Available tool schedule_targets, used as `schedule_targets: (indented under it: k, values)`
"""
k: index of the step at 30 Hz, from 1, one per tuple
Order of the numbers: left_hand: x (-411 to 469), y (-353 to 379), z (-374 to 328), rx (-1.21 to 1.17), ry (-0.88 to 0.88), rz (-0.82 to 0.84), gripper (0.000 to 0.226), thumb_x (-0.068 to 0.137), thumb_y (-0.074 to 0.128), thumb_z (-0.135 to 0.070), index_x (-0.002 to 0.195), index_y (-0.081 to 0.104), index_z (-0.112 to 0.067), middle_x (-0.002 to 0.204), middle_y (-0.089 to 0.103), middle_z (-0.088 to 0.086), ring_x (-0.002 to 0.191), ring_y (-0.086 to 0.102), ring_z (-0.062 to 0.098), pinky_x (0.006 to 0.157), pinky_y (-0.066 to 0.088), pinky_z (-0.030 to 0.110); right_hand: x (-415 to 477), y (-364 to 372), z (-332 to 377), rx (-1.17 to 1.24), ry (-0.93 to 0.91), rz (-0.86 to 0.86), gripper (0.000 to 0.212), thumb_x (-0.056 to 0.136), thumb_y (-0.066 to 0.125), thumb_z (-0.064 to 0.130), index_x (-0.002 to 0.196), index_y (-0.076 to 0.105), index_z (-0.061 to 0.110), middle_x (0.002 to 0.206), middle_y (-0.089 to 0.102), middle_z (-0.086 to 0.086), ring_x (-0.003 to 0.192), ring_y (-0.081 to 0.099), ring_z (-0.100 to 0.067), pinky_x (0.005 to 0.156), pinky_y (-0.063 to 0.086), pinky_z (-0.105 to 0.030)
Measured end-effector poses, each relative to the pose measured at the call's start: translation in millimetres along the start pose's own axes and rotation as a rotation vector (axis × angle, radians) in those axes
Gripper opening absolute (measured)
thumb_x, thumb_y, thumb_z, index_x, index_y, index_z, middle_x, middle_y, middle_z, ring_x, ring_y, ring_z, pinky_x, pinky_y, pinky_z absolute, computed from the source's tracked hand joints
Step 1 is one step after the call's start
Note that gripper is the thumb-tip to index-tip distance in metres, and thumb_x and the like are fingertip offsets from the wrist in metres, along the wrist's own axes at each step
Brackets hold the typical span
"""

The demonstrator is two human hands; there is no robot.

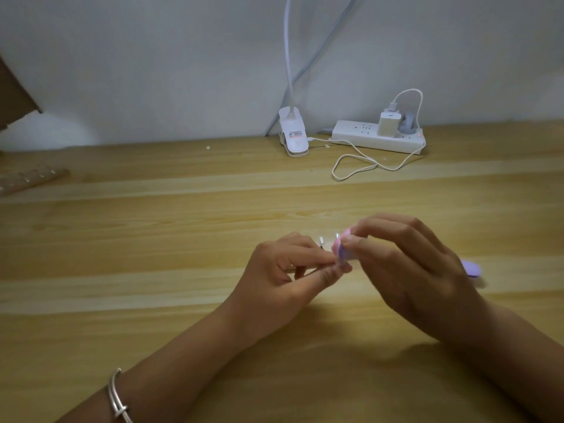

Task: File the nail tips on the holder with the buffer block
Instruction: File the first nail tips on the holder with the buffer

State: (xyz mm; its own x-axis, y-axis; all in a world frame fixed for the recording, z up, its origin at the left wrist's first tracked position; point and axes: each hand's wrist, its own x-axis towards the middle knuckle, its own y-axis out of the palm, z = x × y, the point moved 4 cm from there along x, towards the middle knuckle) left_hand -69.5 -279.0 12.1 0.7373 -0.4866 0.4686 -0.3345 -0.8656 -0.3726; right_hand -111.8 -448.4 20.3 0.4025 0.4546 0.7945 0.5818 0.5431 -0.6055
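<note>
- table (152, 270): light wood, fills the lower two thirds of the frame; both hands work above it at centre-right.
- right hand (406, 270): centre-right, grip narrow, fingertips and thumb pinch the buffer block at its left edge.
- left hand (283, 270): just left of centre, grip narrow, thumb and fingers pinch the holder; bracelet (117, 398) on that wrist, lower left.
- power strip (375, 138) with charger and looped cable, upper right, against the wall; well apart from the hands.
- lamp clip (293, 138): upper centre, just left of the strip.
- purple object (471, 268): peeks out behind the right hand at the right; cannot tell what it is.
- buffer block (341, 250): pink/lilac, blurred, long axis roughly up-down in the frame, between the two hands.
- holder (327, 246): mostly hidden in the left fingers, clear part shows just left of the block.
- nail tips (322, 241): small shiny bits on top of the holder, pointing up.
- Key relation: tips lie immediately left of the block, touching or nearly so; blur hides which. Right hand is the nearer one, so filing strokes look like its job, with the left hand bracing.
</note>
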Motion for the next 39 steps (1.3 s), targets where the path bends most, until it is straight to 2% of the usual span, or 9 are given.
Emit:
schedule_targets:
  k: [4, 6, 9, 11, 15, 19, 25, 35, 39]
  values:
    - [-1, -1, 1, -0.119, -0.055, -0.023, 0.011, 0.084, 0.072, -0.016, 0.090, 0.079, -0.010, 0.077, 0.071, 0.007, 0.070, 0.060, 0.030, 0.063, 0.049, 0.045, 2, -8, -5, 0.047, 0.062, -0.053, 0.028, 0.087, 0.070, -0.009, 0.113, 0.068, 0.001, 0.106, 0.069, -0.017, 0.101, 0.065, -0.026, 0.095, 0.051, -0.031]
    - [-1, -2, 2, -0.112, -0.057, -0.014, 0.011, 0.085, 0.070, -0.016, 0.087, 0.078, -0.009, 0.076, 0.071, 0.008, 0.070, 0.061, 0.031, 0.064, 0.049, 0.046, 0, -4, 4, 0.080, 0.021, -0.045, 0.034, 0.086, 0.071, -0.010, 0.116, 0.069, 0.007, 0.107, 0.068, -0.018, 0.104, 0.064, -0.027, 0.095, 0.051, -0.033]
    - [-1, -2, 2, -0.098, -0.072, 0.005, 0.012, 0.086, 0.066, -0.011, 0.086, 0.077, -0.007, 0.077, 0.071, 0.009, 0.074, 0.064, 0.031, 0.069, 0.050, 0.050, -1, 1, 2, 0.044, -0.011, 0.009, 0.032, 0.085, 0.070, -0.013, 0.114, 0.072, 0.000, 0.107, 0.069, -0.020, 0.101, 0.066, -0.034, 0.092, 0.053, -0.039]
    - [0, -1, 2, -0.128, -0.088, 0.007, 0.014, 0.087, 0.063, -0.008, 0.088, 0.076, -0.004, 0.078, 0.071, 0.006, 0.077, 0.067, 0.023, 0.070, 0.053, 0.044, -1, 0, -4, 0.046, 0.024, 0.013, 0.029, 0.084, 0.070, -0.013, 0.111, 0.072, -0.003, 0.106, 0.069, -0.019, 0.099, 0.066, -0.033, 0.092, 0.053, -0.037]
    - [0, 1, -1, -0.123, -0.064, 0.065, 0.017, 0.092, 0.058, -0.006, 0.088, 0.073, 0.001, 0.079, 0.069, 0.001, 0.073, 0.062, 0.004, 0.066, 0.043, 0.014, -3, 2, 2, 0.087, 0.005, -0.009, 0.033, 0.087, 0.069, -0.011, 0.115, 0.065, 0.006, 0.107, 0.069, -0.017, 0.103, 0.064, -0.029, 0.095, 0.051, -0.035]
    - [0, 2, 1, -0.155, -0.108, 0.071, 0.021, 0.094, 0.052, -0.008, 0.087, 0.071, -0.005, 0.076, 0.066, -0.004, 0.068, 0.059, 0.005, 0.059, 0.044, 0.022, -2, -1, -7, 0.067, 0.033, 0.016, 0.029, 0.085, 0.070, -0.012, 0.112, 0.071, 0.000, 0.106, 0.069, -0.018, 0.101, 0.065, -0.029, 0.094, 0.052, -0.034]
    - [-1, 3, 0, -0.127, -0.091, 0.107, 0.025, 0.095, 0.050, -0.022, 0.084, 0.067, -0.008, 0.073, 0.061, -0.008, 0.066, 0.054, 0.003, 0.064, 0.041, 0.017, 1, 2, 10, 0.085, 0.001, 0.037, 0.028, 0.084, 0.070, -0.013, 0.111, 0.073, -0.004, 0.108, 0.069, -0.019, 0.104, 0.065, -0.031, 0.093, 0.052, -0.036]
    - [0, 5, -3, -0.138, -0.080, 0.123, 0.023, 0.097, 0.045, -0.006, 0.083, 0.062, -0.014, 0.071, 0.055, -0.015, 0.064, 0.051, 0.001, 0.064, 0.038, 0.012, 3, 1, 10, 0.117, 0.026, 0.030, 0.028, 0.086, 0.069, -0.013, 0.113, 0.071, -0.005, 0.108, 0.069, -0.017, 0.100, 0.065, -0.030, 0.093, 0.051, -0.034]
    - [0, 7, 0, -0.157, -0.109, 0.135, 0.024, 0.098, 0.043, -0.004, 0.085, 0.062, -0.005, 0.073, 0.055, -0.013, 0.064, 0.051, -0.001, 0.064, 0.038, 0.009, 3, -2, -1, 0.079, 0.056, 0.026, 0.026, 0.087, 0.069, -0.012, 0.112, 0.072, -0.005, 0.106, 0.069, -0.017, 0.098, 0.066, -0.032, 0.094, 0.050, -0.032]
